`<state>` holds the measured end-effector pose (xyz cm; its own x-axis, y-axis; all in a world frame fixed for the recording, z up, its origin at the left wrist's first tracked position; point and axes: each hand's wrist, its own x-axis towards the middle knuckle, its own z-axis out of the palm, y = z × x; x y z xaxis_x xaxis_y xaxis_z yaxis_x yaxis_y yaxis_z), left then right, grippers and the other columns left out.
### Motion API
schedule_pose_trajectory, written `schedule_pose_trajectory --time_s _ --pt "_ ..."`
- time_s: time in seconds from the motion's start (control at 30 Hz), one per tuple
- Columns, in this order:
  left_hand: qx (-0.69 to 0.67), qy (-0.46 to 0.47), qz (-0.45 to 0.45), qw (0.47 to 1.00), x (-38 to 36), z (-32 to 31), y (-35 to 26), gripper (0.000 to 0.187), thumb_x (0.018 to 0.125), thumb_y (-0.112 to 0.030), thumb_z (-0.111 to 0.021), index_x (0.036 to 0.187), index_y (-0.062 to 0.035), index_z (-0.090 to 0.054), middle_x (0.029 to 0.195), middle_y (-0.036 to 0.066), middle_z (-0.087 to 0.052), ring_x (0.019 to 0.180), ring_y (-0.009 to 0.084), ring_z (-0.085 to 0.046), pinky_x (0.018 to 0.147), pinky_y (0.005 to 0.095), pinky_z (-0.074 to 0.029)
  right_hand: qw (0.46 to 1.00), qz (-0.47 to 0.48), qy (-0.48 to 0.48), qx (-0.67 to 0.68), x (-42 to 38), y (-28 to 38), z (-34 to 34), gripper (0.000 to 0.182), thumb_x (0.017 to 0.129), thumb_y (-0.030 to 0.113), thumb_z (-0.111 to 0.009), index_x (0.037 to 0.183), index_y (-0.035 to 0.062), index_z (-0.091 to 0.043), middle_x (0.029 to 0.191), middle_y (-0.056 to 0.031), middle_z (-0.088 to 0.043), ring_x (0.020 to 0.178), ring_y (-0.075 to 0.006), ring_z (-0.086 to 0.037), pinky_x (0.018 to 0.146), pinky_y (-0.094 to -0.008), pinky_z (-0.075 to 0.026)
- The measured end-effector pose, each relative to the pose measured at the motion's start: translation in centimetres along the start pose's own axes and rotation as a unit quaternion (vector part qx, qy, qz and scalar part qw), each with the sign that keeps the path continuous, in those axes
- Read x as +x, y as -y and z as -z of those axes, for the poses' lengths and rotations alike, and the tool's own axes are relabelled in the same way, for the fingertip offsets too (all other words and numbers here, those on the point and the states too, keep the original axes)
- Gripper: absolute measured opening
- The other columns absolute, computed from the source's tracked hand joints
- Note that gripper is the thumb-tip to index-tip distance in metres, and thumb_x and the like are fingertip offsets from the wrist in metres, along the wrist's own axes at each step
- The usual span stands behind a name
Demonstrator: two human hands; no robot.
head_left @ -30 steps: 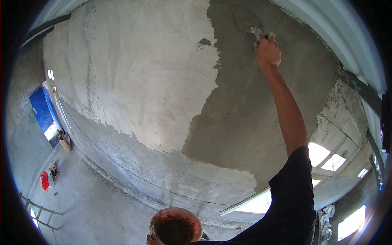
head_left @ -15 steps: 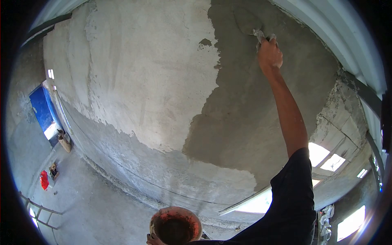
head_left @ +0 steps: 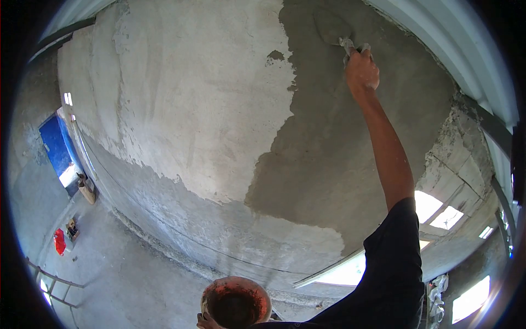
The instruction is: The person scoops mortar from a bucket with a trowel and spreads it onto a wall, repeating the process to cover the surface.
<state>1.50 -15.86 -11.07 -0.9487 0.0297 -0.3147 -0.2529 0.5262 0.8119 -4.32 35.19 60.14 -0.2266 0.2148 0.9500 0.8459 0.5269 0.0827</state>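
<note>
My right hand [head_left: 362,71] is wrapped round the handle of a trowel [head_left: 346,45], arm stretched up toward the top of the wall. The trowel's thin blade lies flat against the dark, wet plaster [head_left: 329,148] and almost blends into it. To the left, the pale, dry wall [head_left: 208,93] meets the wet coat along a ragged edge. At the bottom of the view, my left hand [head_left: 207,321] grips the rim of an orange bucket [head_left: 263,307] smeared with mortar; part of that hand is cut off by the frame.
A cable [head_left: 219,252] runs along the lower wall. On the floor at left lie a red bag [head_left: 59,242] and a small box [head_left: 72,229], with a ladder-like frame [head_left: 55,282] nearer. A blue door [head_left: 55,142] stands beyond. Roof sheeting [head_left: 466,60] slopes close at upper right.
</note>
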Motion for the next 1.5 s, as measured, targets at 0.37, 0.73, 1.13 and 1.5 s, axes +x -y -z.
schedule_pose_trajectory --time_s 0.37,0.73,1.13,1.5 --pt "-0.067 0.023 -0.006 0.997 0.8 -0.9 1.7 0.030 0.094 -0.035 -0.036 0.094 -0.0089 -0.050 0.089 0.011 -0.052 0.080 0.0253 -0.049 0.067 0.0400 -0.039 0.999 0.018 -0.006 -0.050 0.7 -0.7 0.2 0.026 0.086 0.015 -0.049 0.111 0.0158 -0.058 0.120 -0.0173 -0.048 0.096 -0.0306 -0.061 0.074 -0.0402 -0.054" --pt "-0.133 0.040 -0.004 0.990 1.6 -2.1 5.2 0.029 0.096 -0.035 -0.033 0.097 -0.0106 -0.048 0.094 0.006 -0.049 0.083 0.0193 -0.045 0.069 0.0365 -0.037 0.972 0.099 -0.152 -0.152 1.4 -1.3 -0.8 0.049 0.083 0.010 -0.051 0.128 0.0282 -0.044 0.113 -0.0082 -0.049 0.097 -0.0232 -0.058 0.074 -0.0370 -0.053" --pt "0.091 -0.033 -0.206 0.974 1.1 -2.9 6.6 0.028 0.097 -0.035 -0.035 0.093 -0.0087 -0.043 0.090 -0.001 -0.041 0.078 0.0138 -0.038 0.064 0.0295 -0.035 0.996 0.034 -0.057 -0.060 1.6 -1.4 1.5 0.034 0.085 0.015 -0.051 0.117 0.0239 -0.055 0.109 -0.0116 -0.050 0.095 -0.0310 -0.058 0.076 -0.0422 -0.051" --pt "0.019 -0.011 -0.133 0.991 1.7 -2.8 5.1 0.024 0.096 -0.033 -0.038 0.093 -0.0099 -0.042 0.088 -0.001 -0.040 0.075 0.0139 -0.037 0.061 0.0272 -0.034 0.989 0.071 0.124 0.034 -2.6 0.1 -1.8 0.024 0.087 0.015 -0.050 0.109 0.0105 -0.057 0.114 -0.0176 -0.050 0.096 -0.0358 -0.059 0.081 -0.0457 -0.050"
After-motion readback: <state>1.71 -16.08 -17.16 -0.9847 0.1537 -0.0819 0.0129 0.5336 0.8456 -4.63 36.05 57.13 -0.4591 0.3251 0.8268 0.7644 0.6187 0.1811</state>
